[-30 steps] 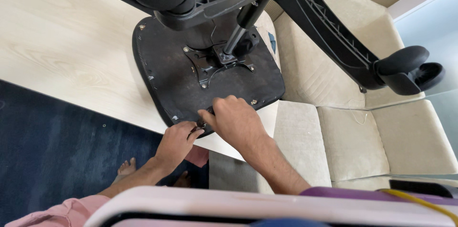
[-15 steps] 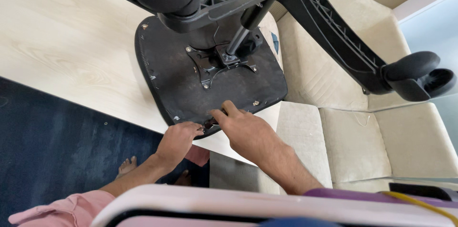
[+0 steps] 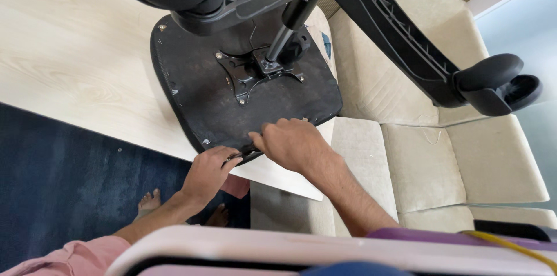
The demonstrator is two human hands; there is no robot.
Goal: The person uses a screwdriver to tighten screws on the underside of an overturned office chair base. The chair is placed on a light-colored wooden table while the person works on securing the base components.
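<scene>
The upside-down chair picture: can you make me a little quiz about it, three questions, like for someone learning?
1. True or false: the black chair seat lies upside down on the pale wooden table.
2. Where do the left hand and the right hand meet?
A. at the caster wheel
B. at the near edge of the seat
C. on the beige sofa
3. Fill in: under the table lies a dark ____ carpet.

Key:
1. True; its metal plate and wheeled base point upward.
2. B; they pinch a small dark object there, too small to identify.
3. blue
</scene>
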